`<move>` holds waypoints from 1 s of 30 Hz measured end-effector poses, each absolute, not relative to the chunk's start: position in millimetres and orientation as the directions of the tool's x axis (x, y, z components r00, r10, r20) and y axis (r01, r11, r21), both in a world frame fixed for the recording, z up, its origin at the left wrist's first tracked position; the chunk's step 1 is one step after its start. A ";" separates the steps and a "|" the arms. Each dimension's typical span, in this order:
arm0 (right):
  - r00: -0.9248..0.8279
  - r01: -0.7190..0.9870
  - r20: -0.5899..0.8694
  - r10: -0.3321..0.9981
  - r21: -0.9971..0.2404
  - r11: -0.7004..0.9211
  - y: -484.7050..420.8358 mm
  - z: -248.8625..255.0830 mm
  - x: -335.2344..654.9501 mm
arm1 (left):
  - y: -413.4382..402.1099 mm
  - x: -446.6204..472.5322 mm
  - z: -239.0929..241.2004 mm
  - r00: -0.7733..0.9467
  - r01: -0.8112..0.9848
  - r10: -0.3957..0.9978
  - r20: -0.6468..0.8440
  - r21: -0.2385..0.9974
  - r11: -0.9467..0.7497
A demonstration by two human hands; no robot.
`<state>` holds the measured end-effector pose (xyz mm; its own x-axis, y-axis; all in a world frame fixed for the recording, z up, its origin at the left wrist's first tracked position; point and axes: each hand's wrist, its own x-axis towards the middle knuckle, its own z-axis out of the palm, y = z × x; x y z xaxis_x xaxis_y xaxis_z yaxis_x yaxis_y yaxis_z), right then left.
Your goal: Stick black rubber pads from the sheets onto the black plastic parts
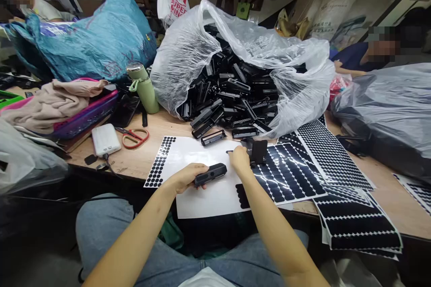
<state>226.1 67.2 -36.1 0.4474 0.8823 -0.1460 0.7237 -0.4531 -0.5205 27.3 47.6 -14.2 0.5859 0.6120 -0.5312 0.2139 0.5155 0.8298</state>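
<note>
My left hand (pixel 188 177) is closed around a long black plastic casing (pixel 211 174), held slightly tilted above a white backing sheet (pixel 198 202). Over the same sheet, my right hand (pixel 239 159) has its fingers bent together. A small dark piece shows at its fingertips, too small to make out. Just beyond that hand stands a black block-shaped object (pixel 258 151). Rows of black round-edged stickers (pixel 286 175) cover a sheet to the right, and small black dots (pixel 161 161) line the left end of the white sheet.
A large clear plastic bag (pixel 188 49) spills several black casings (pixel 235 85) onto the table. Leftward are a green bottle (pixel 146 89), red-handled scissors (pixel 135 138), a white power bank (pixel 106 140) and a basket with cloth (pixel 84 116). More sticker sheets (pixel 363 219) overhang the right front edge.
</note>
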 end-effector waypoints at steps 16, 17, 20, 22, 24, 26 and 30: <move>0.304 0.513 -0.104 0.947 -0.820 -0.255 27.0 -31.6 223.1 | 33.0 19.0 -25.8 0.493 0.280 0.817 -0.299 0.944 0.176; 0.267 0.473 -0.100 0.958 -0.853 -0.221 16.4 -30.4 219.4 | 32.7 19.9 -28.1 0.498 0.268 0.809 -0.314 0.942 0.201; 0.161 0.364 -0.055 0.985 -0.925 -0.111 -9.3 -26.2 203.7 | 32.4 22.2 -32.4 0.522 0.237 0.786 -0.330 0.942 0.238; 0.079 0.327 -0.057 0.995 -0.942 -0.080 -17.5 -23.4 192.1 | 32.3 22.8 -33.4 0.542 0.215 0.784 -0.302 0.952 0.218; 0.010 0.313 -0.097 0.995 -0.945 -0.095 -19.1 -21.9 182.7 | 32.1 22.9 -33.3 0.564 0.210 0.780 -0.271 0.961 0.182; -0.007 0.314 -0.133 0.991 -0.941 -0.124 -17.2 -21.9 177.1 | 31.6 22.6 -33.2 0.583 0.220 0.774 -0.249 0.965 0.144; 0.006 0.318 -0.167 0.986 -0.934 -0.161 -14.5 -23.0 174.3 | 30.5 21.3 -35.1 0.586 0.219 0.787 -0.193 0.973 0.076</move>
<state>174.3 -14.5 -23.0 0.0061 0.9859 -0.1673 0.3182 -0.1605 -0.9343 21.3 30.5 -35.1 0.5859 0.7870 -0.1930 0.2189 0.0755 0.9728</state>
